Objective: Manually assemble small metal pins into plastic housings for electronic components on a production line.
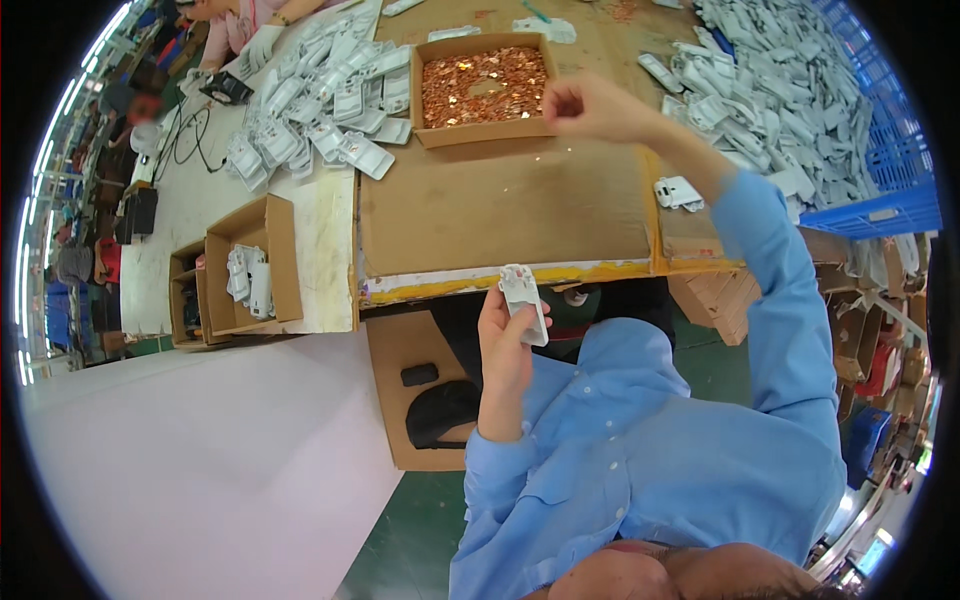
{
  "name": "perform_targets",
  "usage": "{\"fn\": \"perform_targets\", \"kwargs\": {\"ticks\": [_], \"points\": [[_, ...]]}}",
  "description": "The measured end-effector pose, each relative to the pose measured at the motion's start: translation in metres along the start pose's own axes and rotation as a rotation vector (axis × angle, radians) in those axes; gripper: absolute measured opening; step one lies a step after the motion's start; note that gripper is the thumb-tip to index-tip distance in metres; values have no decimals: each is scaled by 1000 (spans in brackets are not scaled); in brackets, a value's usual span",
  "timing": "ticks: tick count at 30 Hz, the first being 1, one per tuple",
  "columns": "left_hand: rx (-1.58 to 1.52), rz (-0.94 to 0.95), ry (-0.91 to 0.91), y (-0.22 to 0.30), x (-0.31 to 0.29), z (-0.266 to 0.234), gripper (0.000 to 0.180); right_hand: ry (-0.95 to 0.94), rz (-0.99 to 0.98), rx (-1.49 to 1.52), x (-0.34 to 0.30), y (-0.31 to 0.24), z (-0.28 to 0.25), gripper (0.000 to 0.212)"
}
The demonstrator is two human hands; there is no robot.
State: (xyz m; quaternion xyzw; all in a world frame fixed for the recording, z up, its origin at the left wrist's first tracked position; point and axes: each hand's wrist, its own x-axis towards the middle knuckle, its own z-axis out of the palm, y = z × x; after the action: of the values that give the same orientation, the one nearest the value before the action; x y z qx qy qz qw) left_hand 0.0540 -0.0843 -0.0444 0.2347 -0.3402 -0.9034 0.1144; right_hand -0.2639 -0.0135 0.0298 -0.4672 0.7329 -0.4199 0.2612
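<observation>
In front of my chest, my left hand (508, 345) grips a white plastic housing (531, 325), thumb across its face and the detailed end pointing away from me. My right hand (596, 108) is at the right side of a shallow cardboard box (480, 135). Its fingers are curled together, and whatever is between them is too small or hidden to make out. Inside that box lie many small copper-coloured metal pieces (455, 100). One more white housing (680, 194) rests on the bench below my right forearm.
Loose white housings (320, 95) are heaped left of the box. A larger heap (780, 110) lies at the right, beside a blue plastic crate (900, 212). An open carton (284, 262) holds several white parts. At the far left, another person's gloved hand (262, 45) is working.
</observation>
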Motion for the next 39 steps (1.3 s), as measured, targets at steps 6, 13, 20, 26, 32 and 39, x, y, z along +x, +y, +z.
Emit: {"fn": "perform_targets", "kwargs": {"ticks": [6, 13, 20, 26, 32, 39], "points": [[203, 35, -78, -7, 4, 43, 39, 9, 232, 557, -130, -21, 37, 9], [420, 60, -138, -34, 1, 76, 40, 225, 204, 693, -195, -33, 78, 10], [591, 140, -150, -57, -7, 78, 36, 386, 105, 181, -216, -43, 96, 9], [659, 195, -141, -61, -15, 79, 34, 488, -73, -61, -218, -35, 114, 11], [663, 197, -140, -62, -19, 79, 34, 446, 13, -56, -216, -39, 114, 10], [672, 220, -128, -64, -24, 79, 34, 491, 83, 112, -210, -36, 110, 18]]}}
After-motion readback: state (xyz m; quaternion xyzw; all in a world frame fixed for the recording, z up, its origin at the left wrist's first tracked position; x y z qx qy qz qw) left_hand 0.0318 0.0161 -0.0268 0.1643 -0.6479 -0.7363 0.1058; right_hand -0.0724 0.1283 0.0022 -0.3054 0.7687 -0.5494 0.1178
